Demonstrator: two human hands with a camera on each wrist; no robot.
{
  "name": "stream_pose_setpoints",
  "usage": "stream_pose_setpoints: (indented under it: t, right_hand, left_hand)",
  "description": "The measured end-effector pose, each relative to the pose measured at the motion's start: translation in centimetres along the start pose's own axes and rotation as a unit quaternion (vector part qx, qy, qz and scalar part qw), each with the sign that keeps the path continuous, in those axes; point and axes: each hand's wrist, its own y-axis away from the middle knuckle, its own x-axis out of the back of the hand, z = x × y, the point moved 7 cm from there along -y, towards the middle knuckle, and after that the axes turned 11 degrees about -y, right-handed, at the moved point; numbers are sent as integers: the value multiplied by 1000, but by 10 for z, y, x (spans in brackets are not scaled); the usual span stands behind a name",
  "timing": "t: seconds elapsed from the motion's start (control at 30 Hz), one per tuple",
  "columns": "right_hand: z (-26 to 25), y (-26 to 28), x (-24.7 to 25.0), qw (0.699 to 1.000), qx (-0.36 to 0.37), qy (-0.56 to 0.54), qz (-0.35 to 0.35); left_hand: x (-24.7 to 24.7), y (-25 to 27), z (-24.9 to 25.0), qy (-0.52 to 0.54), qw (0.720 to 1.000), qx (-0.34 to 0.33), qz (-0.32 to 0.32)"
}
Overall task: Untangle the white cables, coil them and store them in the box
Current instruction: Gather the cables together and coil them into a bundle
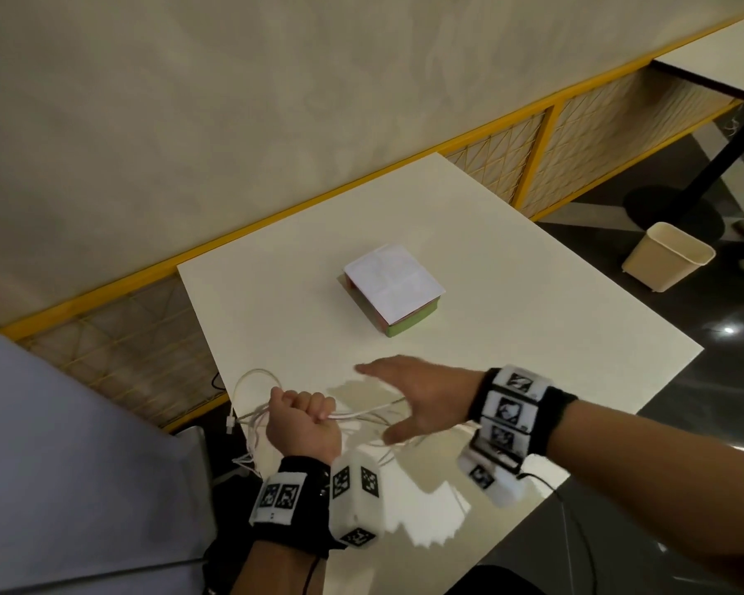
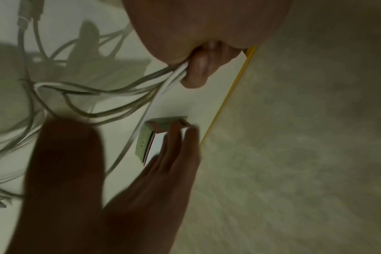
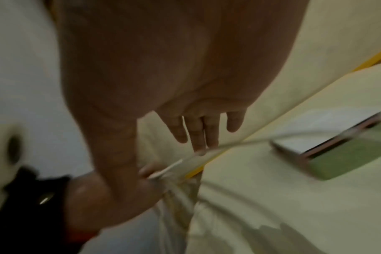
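near the front edge of the table (image 1: 490,268), on the near side of the box (image 1: 394,289), the left hand (image 1: 303,423) is a fist squeezed tight on a bunch of white cables (image 1: 361,416). the cables run sideways out of that fist toward the right hand (image 1: 422,397), which floats just above them, flat, with fingers straight and spread, holding nothing. more loops hang off the table edge on the far side from the box. the box sits farther back, closed by a white lid, well away from both hands. looking along the left wrist, the curled fingers (image 2: 198,68) pinch the cables (image 2: 111,89), and the tangle spreads out between the fist and the box (image 2: 148,139). looking along the right wrist, all is blurry; the open fingers (image 3: 198,134) point at a cable (image 3: 228,144) that stretches toward the box (image 3: 346,154). the right hand is nearer the loose part, so i think it should grab there and pull along the cable.
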Motion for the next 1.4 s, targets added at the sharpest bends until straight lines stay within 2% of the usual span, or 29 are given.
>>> stream_pose_setpoints:
  t: [0.07,0.13,0.23,0.33,0.4,0.5,0.6,0.77,0.97,1.2,1.3,1.4]
  right_hand:
    - [-25,-22,-22,999,24,26,-25]
    - [-37,-37,-33,999,30,1,-14]
    - [-35,-45,-41,999,-6,-41,-2]
    - [-29,-41,-45,999,-19,-47,-13]
    - [-23,-37,-42,999,-32,10,1]
    - [-13,-31,-26,989,-46,123,66]
    - [-6,-21,-9,980,-62,162,100]
    - [31,10,18,962,-105,213,137]
    - [59,28,33,950,-137,227,165]
    - [113,56,41,946,-194,198,167]
    - [148,76,51,932,-253,188,180]
    - [181,94,49,920,-293,207,158]
  left_hand:
    - [-5,9,-2,2,1000,-4,7]
    - [-6,16,-2,-5,1000,-11,23]
    - [-4,22,0,-11,999,-24,36]
    - [-4,25,-4,-13,1000,-18,22]
    - [-7,28,-12,-9,1000,-10,-6]
    - [-18,34,-24,9,999,7,-53]
    - [-25,32,-19,34,996,27,-75]
    - [-8,3,18,114,992,49,-36]
    - [-14,-5,10,115,990,67,-35]
    - [20,-27,23,118,993,24,6]
    - [40,-39,39,123,992,-10,12]
    - [44,-39,47,71,997,-16,18]
